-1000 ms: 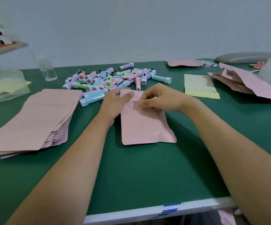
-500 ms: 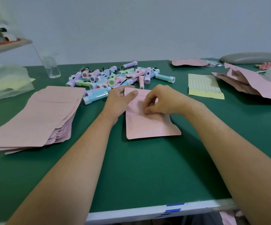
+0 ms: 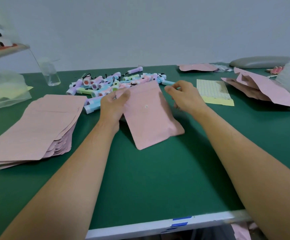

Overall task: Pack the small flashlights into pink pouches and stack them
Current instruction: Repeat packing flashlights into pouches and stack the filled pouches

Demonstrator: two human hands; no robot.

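Left hand (image 3: 113,106) pinches pink pouch (image 3: 151,116); right hand (image 3: 185,96) loosely curled beside it. I log green tabletop (image 3: 158,179), pouch stack (image 3: 36,129) at left edge, grey wall (image 3: 158,32).

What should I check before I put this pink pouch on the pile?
1. Left hand has a grip on the flat pink paper pouch: ok.
2. Right hand is off the pouch: ok.
3. A flashlight is inside the pouch: cannot tell.
4. The pouch's top edge is closed: cannot tell.
5. The stack of pink pouches on the left of the green table has a flat, bare top: ok.
6. The pile of small pastel plastic flashlights lies just behind the hands for the next one: ok.
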